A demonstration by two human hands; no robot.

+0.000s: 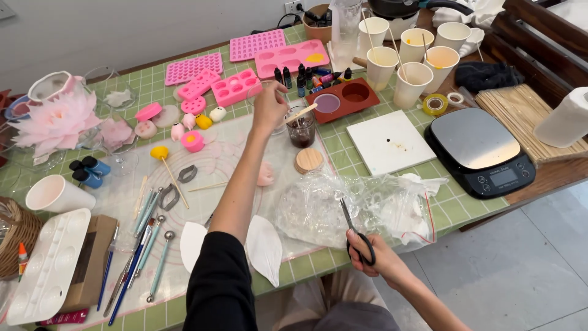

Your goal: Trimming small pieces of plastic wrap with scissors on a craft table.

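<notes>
My left hand (269,105) reaches far across the table, fingers pinched near a wooden stick that leans out of a small glass jar (301,129) of dark liquid. Whether it grips the stick I cannot tell. The jar's round wooden lid (308,160) lies just in front of it. My right hand (373,257) holds black-handled scissors (355,232) at the near table edge, blades pointing up over a crumpled clear plastic bag (343,205).
Pink silicone moulds (236,87), small dye bottles (303,78), paper cups with sticks (411,84), a white tile (389,142), a black kitchen scale (481,150), skewers (523,116), a paper roll (566,119), sculpting tools (147,245), white leaf shapes (264,248), a palette (49,263) and pink flower (58,122) crowd the table.
</notes>
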